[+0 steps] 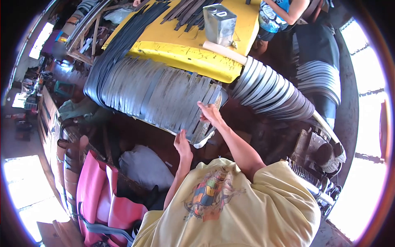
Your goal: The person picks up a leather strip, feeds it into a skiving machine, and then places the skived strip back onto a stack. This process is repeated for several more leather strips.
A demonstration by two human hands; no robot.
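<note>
In front of me a thick bundle of grey rubber-like strips lies side by side over a long support. My right hand is on the strips near the bundle's right end, with its index finger stretched out and thumb apart. My left hand is at the near lower edge of the bundle, fingers pointing up against it. Both hands look open, and no object shows in either. The worn end of the support shows beside my right hand.
Behind the bundle is a yellow sloped surface with dark strips and a metal can. Strips coiled on a pole stand to the right. Pink sheet material and a pale sack lie lower left. Another person is at the back.
</note>
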